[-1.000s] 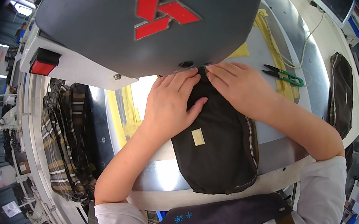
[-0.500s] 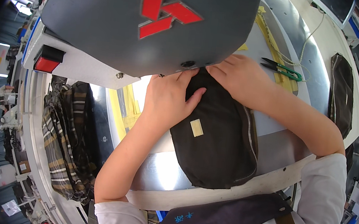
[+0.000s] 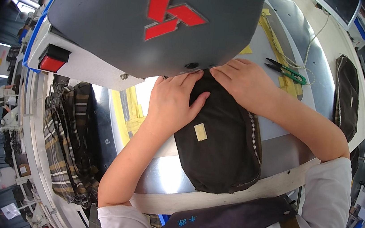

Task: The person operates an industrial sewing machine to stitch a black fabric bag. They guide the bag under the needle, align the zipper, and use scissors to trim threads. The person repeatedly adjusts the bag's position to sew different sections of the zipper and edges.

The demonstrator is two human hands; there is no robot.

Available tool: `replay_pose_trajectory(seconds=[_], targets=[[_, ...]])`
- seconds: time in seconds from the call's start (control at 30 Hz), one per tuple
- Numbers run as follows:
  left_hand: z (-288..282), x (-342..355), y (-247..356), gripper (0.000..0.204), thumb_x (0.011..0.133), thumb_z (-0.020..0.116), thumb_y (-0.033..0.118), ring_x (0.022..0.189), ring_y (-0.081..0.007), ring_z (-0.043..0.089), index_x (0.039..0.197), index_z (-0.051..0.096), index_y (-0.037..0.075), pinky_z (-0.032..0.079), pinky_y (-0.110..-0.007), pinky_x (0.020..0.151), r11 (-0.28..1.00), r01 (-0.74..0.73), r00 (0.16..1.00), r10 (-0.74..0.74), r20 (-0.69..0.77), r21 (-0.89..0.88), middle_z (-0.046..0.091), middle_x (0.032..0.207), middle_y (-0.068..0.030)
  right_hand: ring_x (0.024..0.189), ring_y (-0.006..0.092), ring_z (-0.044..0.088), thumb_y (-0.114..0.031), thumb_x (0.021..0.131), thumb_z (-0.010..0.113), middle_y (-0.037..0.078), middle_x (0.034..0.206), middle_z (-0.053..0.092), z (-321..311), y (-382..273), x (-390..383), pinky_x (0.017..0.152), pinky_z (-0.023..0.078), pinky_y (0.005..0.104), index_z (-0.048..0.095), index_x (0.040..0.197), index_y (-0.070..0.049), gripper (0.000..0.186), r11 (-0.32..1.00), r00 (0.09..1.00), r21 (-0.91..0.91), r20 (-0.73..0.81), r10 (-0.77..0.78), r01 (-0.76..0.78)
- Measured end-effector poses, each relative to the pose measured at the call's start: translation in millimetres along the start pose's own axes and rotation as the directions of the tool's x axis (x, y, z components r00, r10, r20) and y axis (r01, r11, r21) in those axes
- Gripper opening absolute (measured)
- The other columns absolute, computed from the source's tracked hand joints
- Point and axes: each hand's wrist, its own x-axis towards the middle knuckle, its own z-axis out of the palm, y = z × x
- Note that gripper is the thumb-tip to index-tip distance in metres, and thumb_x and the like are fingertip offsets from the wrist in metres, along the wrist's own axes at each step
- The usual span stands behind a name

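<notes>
My left hand [image 3: 170,101] lies on the upper left of a dark brown fabric pouch [image 3: 217,163], thumb apart from the other fingers, fingertips by the lower edge of a grey machine head [image 3: 111,25] with a red emblem. My right hand [image 3: 244,87] rests on the pouch’s upper right, fingers bent but spread, their tips beside that edge; its thumb is hidden. The pouch has a zipper along its right side and a small pale yellow tab. Whatever lies under the machine head is hidden.
Green-handled snips [image 3: 292,75] and yellow tape strips [image 3: 124,112] lie on the work plate. Another dark zipped pouch [image 3: 346,96] is at the right, plaid fabric [image 3: 64,145] hangs at the left, and a monitor [image 3: 338,8] stands top right. Distant workstations line both sides.
Since a second ago the pouch has shifted slightly away from my body, toward the machine head, with both hands staying on it. My left thumb has risen a little with it.
</notes>
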Motion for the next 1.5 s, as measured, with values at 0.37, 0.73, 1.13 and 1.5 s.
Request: replay_pose_trajectory(seconds=[0.37, 0.73, 1.13, 1.5], targets=[[-6, -19, -5, 0.030, 0.077, 0.074, 0.017, 0.094, -0.0299, 0.063, 0.101, 0.065, 0.002, 0.051, -0.038, 0.081, 0.998, 0.005, 0.997, -0.010, -0.081, -0.067, 0.065, 0.108, -0.0089, 0.090, 0.0187, 0.059, -0.013, 0.075, 0.061, 0.006, 0.102, 0.056, 11, -30, 1, 0.064, 0.053, 0.0286, 0.059, 0.094, -0.002, 0.022, 0.989, 0.987, 0.003, -0.070, 0.146, -0.146], [4, -5, -4, 0.028, 0.085, 0.070, 0.021, 0.080, -0.0328, 0.062, 0.101, 0.061, 0.000, 0.049, -0.038, 0.073, 0.922, 0.369, 0.926, -0.376, -0.039, -0.118, 0.065, 0.084, -0.0161, 0.090, 0.0214, 0.055, -0.009, 0.076, 0.058, 0.007, 0.099, 0.054, 14, -29, 1, 0.067, 0.053, 0.0298, 0.057, 0.095, -0.002, 0.020, 0.984, 0.984, 0.124, -0.110, 0.140, -0.126], [-26, -43, 16, 0.022, 0.088, 0.062, 0.004, 0.085, -0.0045, 0.054, 0.108, 0.061, -0.004, 0.046, -0.021, 0.079, 0.546, 0.492, 0.852, -0.142, 0.504, -0.678, 0.064, 0.092, 0.0002, 0.104, 0.0203, 0.057, -0.016, 0.079, 0.070, 0.004, 0.108, 0.060, -45, -61, -63, 0.073, 0.053, 0.0339, 0.062, 0.104, -0.009, 0.027, 0.918, 0.982, 0.349, 0.053, 0.182, -0.189], [-26, -41, 12, 0.022, 0.089, 0.061, 0.009, 0.080, -0.0047, 0.053, 0.108, 0.063, -0.004, 0.046, -0.022, 0.074, 0.480, 0.557, 0.814, -0.152, 0.561, -0.678, 0.064, 0.088, -0.0002, 0.092, 0.0255, 0.057, -0.008, 0.078, 0.061, 0.006, 0.099, 0.057, -40, 14, -73, 0.079, 0.051, 0.0362, 0.058, 0.107, -0.004, 0.030, 0.918, 0.922, -0.089, -0.011, 0.388, -0.387]])
